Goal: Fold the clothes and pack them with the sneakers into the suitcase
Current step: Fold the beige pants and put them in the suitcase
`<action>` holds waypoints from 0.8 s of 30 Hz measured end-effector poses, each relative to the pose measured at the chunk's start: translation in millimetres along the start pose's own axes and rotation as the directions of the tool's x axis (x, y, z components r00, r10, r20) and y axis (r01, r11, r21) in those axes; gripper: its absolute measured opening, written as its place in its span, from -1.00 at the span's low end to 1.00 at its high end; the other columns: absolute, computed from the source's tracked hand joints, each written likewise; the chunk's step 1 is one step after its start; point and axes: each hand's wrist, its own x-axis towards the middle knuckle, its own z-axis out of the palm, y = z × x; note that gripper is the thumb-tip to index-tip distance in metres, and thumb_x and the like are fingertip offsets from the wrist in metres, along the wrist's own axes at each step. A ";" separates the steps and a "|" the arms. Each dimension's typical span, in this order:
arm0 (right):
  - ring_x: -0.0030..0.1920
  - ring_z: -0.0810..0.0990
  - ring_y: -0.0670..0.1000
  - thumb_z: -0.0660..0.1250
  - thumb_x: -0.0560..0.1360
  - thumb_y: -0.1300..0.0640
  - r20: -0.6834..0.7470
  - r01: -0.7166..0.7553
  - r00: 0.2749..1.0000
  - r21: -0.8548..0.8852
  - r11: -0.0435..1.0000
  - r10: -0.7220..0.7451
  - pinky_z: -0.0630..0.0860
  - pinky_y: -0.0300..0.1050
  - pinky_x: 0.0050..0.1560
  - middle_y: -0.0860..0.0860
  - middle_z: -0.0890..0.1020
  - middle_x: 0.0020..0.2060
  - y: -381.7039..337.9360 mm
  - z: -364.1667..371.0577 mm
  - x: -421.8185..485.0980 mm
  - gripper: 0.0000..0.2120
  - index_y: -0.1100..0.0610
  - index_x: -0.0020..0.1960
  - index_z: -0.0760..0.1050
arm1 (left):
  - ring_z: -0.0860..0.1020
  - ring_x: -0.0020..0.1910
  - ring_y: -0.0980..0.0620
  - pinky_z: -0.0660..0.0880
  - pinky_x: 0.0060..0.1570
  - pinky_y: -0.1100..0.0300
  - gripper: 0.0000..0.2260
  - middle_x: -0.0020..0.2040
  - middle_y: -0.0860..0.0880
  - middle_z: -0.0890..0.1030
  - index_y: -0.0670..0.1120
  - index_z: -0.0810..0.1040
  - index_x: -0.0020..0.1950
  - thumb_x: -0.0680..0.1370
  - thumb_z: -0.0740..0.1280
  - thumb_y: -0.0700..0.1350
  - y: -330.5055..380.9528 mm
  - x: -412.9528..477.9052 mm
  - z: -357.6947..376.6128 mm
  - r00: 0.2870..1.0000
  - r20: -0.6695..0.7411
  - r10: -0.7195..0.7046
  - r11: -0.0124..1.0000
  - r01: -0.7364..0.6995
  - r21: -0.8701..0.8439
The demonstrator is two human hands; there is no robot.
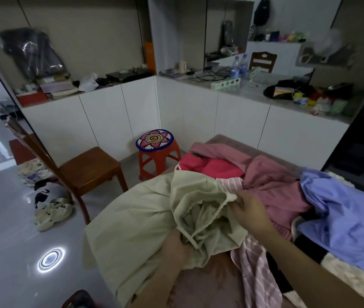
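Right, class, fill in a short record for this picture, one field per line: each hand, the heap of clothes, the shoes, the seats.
left hand: grips the bunched beige garment from below
right hand: grips the same garment near its drawstring
heap: pink garment, red garment, striped cloth, blue shirt, all unfolded
sneakers: on the floor by the wooden chair
stool: red, patterned cover, near the white cabinets

A bed (201,285), seemingly blanket-covered, bears a beige garment (136,218), pink clothes (272,181) and a blue shirt (343,218).
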 end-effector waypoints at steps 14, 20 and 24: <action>-0.08 0.59 0.12 0.30 0.49 0.11 0.263 0.558 0.827 -0.263 0.787 -0.498 0.47 -0.02 -0.23 0.02 0.61 -0.11 -59.9 -126.5 -93.8 -0.75 0.02 0.16 0.43 | 0.43 0.31 -0.12 0.38 0.18 0.10 -0.23 0.42 -0.06 0.38 0.05 0.01 0.54 0.48 0.42 -0.08 113.3 -174.9 -137.9 0.849 -0.177 0.499 0.809 -0.382 0.448; -0.05 0.59 0.08 0.19 0.54 0.17 0.407 0.812 0.577 -0.381 0.443 -0.708 0.45 -0.07 -0.27 -0.04 0.60 0.02 -92.0 -146.2 -150.7 -0.38 -0.35 0.39 0.03 | 0.52 0.19 -0.07 0.44 0.13 0.10 -0.68 0.23 -0.06 0.56 0.04 0.46 0.32 0.56 0.29 -0.01 102.0 -280.2 -173.5 0.824 -0.077 0.561 0.553 -0.304 0.776; -0.08 0.61 0.13 0.23 0.43 0.16 0.412 0.892 0.419 -0.354 0.282 -0.809 0.53 0.00 -0.27 0.03 0.62 -0.07 -119.0 -146.0 -177.3 -0.50 -0.25 0.24 0.17 | 0.51 0.12 -0.06 0.41 0.06 0.14 -0.62 0.15 -0.06 0.58 -0.08 0.53 0.23 0.51 0.34 0.12 107.1 -333.4 -192.6 0.893 -0.170 0.417 0.484 -0.059 0.873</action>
